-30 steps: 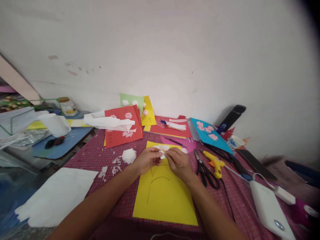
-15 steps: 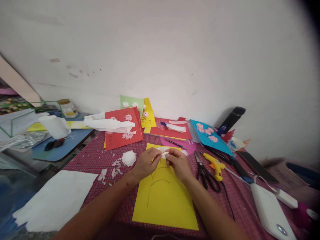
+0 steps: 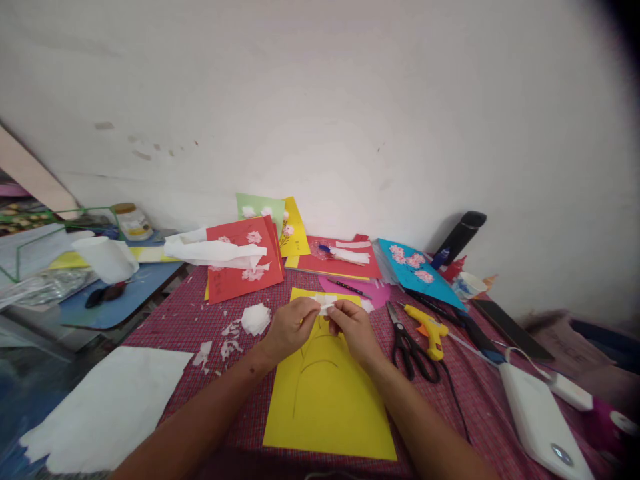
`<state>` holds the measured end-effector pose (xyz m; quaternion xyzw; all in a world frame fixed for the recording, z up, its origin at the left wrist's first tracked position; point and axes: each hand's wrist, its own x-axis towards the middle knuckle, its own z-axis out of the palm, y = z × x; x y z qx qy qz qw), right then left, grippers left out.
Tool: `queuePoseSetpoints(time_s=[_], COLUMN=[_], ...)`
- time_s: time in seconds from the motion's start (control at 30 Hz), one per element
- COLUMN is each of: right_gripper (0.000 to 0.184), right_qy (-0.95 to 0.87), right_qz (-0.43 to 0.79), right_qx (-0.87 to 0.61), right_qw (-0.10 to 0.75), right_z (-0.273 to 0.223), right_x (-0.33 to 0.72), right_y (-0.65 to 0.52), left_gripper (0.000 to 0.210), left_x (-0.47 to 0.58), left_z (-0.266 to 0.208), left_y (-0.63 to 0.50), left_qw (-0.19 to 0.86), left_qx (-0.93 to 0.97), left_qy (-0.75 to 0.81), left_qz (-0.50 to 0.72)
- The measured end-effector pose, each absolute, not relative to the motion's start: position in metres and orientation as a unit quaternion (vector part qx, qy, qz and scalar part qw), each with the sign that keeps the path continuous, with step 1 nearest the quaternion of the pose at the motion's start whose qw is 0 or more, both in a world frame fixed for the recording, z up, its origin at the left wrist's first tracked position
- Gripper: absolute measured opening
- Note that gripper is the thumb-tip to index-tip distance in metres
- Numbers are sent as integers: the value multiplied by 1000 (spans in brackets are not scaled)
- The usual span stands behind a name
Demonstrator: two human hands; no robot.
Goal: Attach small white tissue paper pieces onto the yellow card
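Pinching a small piece of white paper between thumb and fingers: left hand at one end, right hand at the other. Hands close together, slightly apart at the fingertips, paper bridging the gap. Piece sits over the upper part of a yellow sheet, which bears dark curved lines; cannot tell whether paper and sheet touch.

Sheet lies on a desk under a red checked cloth. Left of the left hand: a small stack of white paper, torn scraps just beside it. Farther left, nearer the wearer, a large white sheet with one ragged edge.

Right of the right hand: black-handled scissors, slightly spread, then a yellow glue gun, its cord trailing toward the wearer. Beyond the yellow sheet, a dark dotted pen rests across a pink shape. Blue card with pink blossoms, back right.
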<state>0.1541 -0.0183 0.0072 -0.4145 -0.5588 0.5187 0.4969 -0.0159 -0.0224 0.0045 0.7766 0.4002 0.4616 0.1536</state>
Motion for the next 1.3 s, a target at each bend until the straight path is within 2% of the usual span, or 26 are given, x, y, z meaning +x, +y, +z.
queuePoseSetpoints(time_s=[0.13, 0.27, 0.4, 0.57, 0.83, 0.97, 1.07, 1.3], right_gripper=[24, 17, 16, 15, 15, 15, 15, 15], right_qy=[-561, -608, -662, -679, -690, -696, -697, -702], right_qz=[504, 393, 309, 295, 287, 279, 279, 266], right_qx=[-428, -446, -449, -441, -430, -434, -439, -458], right_qw=[498, 526, 514, 508, 506, 500, 494, 476], right_z=[3, 5, 10, 11, 4, 3, 3, 2], right_x=[153, 152, 153, 154, 154, 154, 154, 154], right_y=[-17, -20, -25, -26, -24, -23, -22, -21], left_gripper=[18, 12, 7, 11, 12, 10, 12, 25], left_x=[-16, -15, -12, -10, -11, -12, -13, -13], left_z=[6, 10, 14, 14, 9, 9, 11, 9], left_y=[-21, -23, -25, -24, -20, -20, -20, -17], left_qw=[147, 162, 210, 252, 184, 186, 224, 419], left_qx=[788, 779, 741, 712, 739, 740, 732, 662], left_qy=[361, 353, 381, 411, 393, 397, 407, 407], left_qz=[477, 493, 512, 511, 515, 510, 498, 470])
